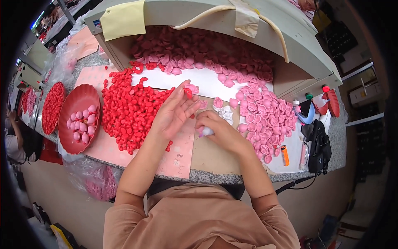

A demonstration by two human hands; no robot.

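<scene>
My left hand is raised palm up over the edge of a pile of small red bow-shaped pieces. Its thumb and fingertips pinch a small red piece, and a pink shell-like piece shows right beside it. Lower and to the right, my right hand is closed around a small whitish squeeze bottle with a purplish tip, mostly covered by the fingers. Many pink shell-like pieces lie to the right of this hand. Crumpled white tissue lies just beyond it.
A grey hooded box holding more pink pieces stands at the back. To the left are a red dish with joined pink-and-red pieces and a tray of red pieces. An orange lighter-like item and black pouch lie right.
</scene>
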